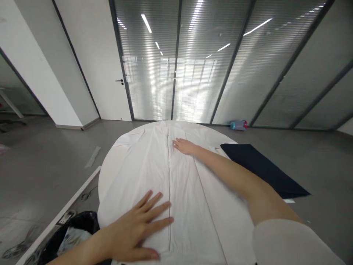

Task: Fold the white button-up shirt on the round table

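A white garment (149, 165), like a shirt or coat with a long front opening down its middle, lies spread over a round white table (110, 163). My left hand (139, 228) lies on its near part with fingers spread, the tips close to the front opening. Farther off, my right hand (184, 145) rests flat on the upper part, just right of that opening, fingers stretched out. Neither hand grips anything. The garment's near hem is partly cut off by the bottom of the view.
A folded dark navy cloth (261, 167) overhangs the table's right edge. A black-bagged bin (88, 221) with rubbish stands at the lower left, beside a white frame bar (63, 213). A blue and pink object (238, 125) lies by the glass wall. A white door (93, 62) is at the back left.
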`<state>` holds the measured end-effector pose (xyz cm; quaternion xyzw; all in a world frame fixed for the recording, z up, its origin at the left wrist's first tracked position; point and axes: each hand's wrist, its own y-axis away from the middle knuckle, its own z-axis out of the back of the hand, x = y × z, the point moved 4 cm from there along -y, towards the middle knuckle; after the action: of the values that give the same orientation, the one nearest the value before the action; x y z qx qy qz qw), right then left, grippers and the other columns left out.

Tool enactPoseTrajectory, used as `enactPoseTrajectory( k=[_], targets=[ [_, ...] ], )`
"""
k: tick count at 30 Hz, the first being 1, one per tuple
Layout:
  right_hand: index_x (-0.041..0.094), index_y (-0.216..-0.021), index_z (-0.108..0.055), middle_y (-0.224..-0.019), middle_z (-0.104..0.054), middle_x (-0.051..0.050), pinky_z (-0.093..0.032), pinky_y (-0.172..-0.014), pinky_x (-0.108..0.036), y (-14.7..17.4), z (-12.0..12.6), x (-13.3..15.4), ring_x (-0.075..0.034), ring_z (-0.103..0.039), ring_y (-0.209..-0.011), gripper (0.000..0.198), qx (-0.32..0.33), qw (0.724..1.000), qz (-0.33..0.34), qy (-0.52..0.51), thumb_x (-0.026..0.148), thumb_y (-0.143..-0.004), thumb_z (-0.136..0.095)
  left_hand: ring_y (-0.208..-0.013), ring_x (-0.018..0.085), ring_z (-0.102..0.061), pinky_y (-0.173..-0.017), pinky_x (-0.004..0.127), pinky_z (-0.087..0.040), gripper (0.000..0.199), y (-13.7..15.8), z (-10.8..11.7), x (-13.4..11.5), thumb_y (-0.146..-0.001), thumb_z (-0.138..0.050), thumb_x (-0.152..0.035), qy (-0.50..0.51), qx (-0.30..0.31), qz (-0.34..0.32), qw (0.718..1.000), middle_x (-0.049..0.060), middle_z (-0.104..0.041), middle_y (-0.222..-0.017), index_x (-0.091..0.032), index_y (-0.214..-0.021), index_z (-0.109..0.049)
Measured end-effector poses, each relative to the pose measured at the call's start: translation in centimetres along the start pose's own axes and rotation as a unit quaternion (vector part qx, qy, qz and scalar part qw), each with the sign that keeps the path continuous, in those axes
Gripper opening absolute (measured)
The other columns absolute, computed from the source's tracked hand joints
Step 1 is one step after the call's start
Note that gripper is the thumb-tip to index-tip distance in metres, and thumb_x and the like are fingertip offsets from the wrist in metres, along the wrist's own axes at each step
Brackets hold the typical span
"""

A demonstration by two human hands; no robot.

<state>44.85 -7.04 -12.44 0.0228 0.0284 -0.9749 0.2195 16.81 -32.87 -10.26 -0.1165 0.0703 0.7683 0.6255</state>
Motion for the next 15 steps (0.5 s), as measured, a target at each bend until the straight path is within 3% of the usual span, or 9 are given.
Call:
enactPoseTrajectory(
  k=[5,9,12,15],
  targets=[
    [0.011,-0.149,-0.043,-0.152,-0.045,-0.018,-0.034,-0.116,-0.044,7.8,0.7,4.9,-0.028,-0.042,-0.141,0.050,0.011,0.999,0.036,0.025,0.026,-0.105,-0.024,-0.152,0.035,-0.012,-0.122,0.063,-0.008,0.084,3.0,-1.5,-1.3,-0.093,-0.059,-0.056,-0.001,-0.012,0.036,0.999,0.006,-0.017,-0.166,-0.031,-0.160,-0.015],
    [0.009,-0.151,-0.041,-0.157,-0.037,-0.021,-0.032,-0.117,-0.051,15.9,1.2,8.9,-0.034,-0.034,-0.145,0.052,-0.028,0.999,0.035,0.014,0.028,-0.105,-0.027,-0.152,0.033,-0.016,-0.121,0.061,-0.018,0.084,4.8,-2.0,-2.4,-0.091,-0.066,-0.035,-0.022,-0.034,0.067,0.997,0.006,-0.021,-0.165,-0.032,-0.159,-0.018],
    [0.010,-0.146,-0.049,-0.155,-0.039,-0.019,-0.033,-0.118,-0.050,21.6,1.5,11.1,-0.033,-0.032,-0.147,0.048,-0.051,0.997,0.058,-0.016,0.026,-0.104,-0.032,-0.150,0.028,-0.025,-0.121,0.057,-0.027,0.075,6.1,-1.7,-2.8,-0.092,-0.060,-0.015,-0.032,-0.070,0.073,0.994,0.004,-0.032,-0.161,-0.034,-0.157,-0.027],
    [0.014,-0.140,-0.056,-0.151,-0.047,-0.016,-0.040,-0.114,-0.046,25.8,1.7,12.0,-0.028,-0.042,-0.141,0.044,-0.074,0.994,0.056,-0.059,0.018,-0.101,-0.036,-0.146,0.024,-0.037,-0.118,0.049,-0.038,0.063,7.3,-0.9,-2.9,-0.093,-0.055,-0.008,-0.028,-0.102,0.069,0.992,0.001,-0.046,-0.154,-0.034,-0.149,-0.042]
  ],
)
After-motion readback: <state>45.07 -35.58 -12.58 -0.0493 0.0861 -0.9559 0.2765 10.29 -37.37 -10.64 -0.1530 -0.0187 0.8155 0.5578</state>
